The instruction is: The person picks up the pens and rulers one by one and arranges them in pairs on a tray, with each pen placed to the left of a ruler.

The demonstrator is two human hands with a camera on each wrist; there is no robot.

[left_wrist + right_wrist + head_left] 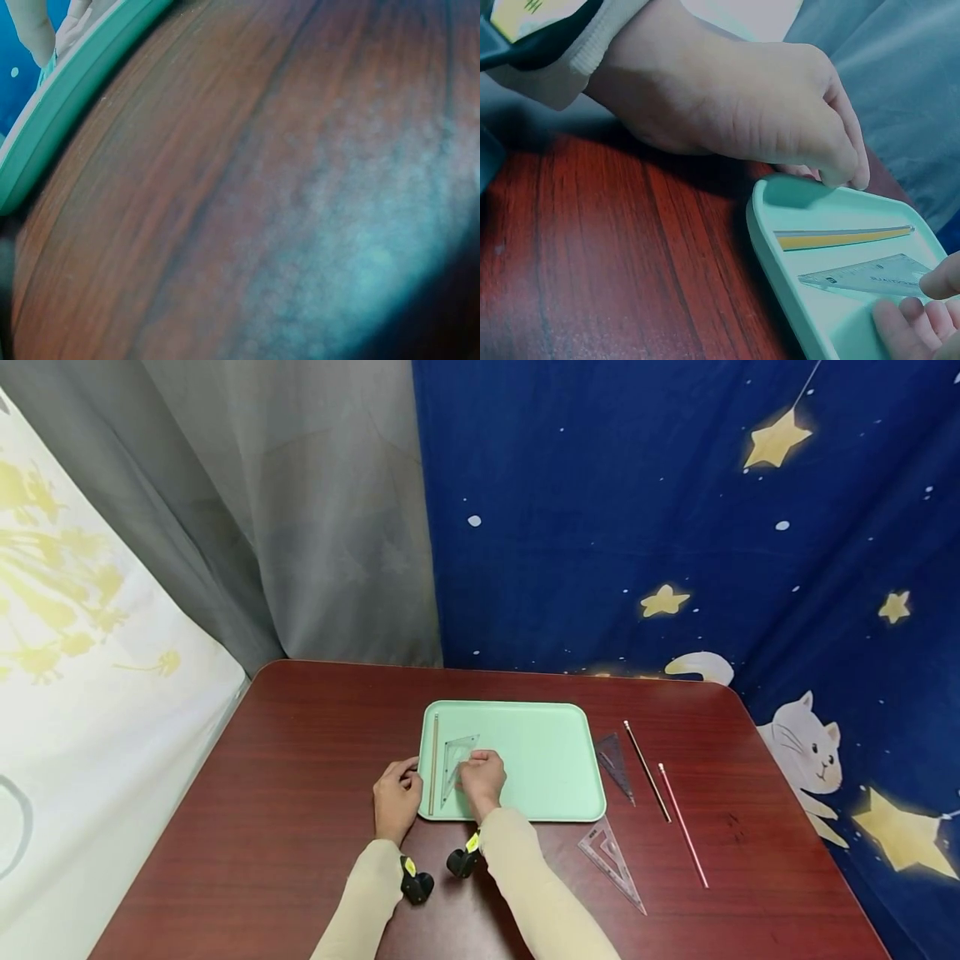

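A mint-green tray (555, 793) lies on the dark red table. Inside it, a thin wooden ruler (433, 764) runs along the left wall, with a clear set square (457, 752) beside it. My right hand (471, 770) lies over the set square, its curled fingertips (922, 315) holding the near end. My left hand (408, 774) sits at the tray's left side. Its fingers (840, 169) curl over the tray's rim (780, 225). The right wrist view shows the ruler (840, 238) and set square (870, 276) close up.
Right of the tray lie a dark set square (617, 766), a dark pencil (647, 771) and a red pencil (682, 824). Another clear set square (611, 862) lies near the front. Curtains hang close behind the table. In the left wrist view only table wood and the tray's edge (67, 97) show.
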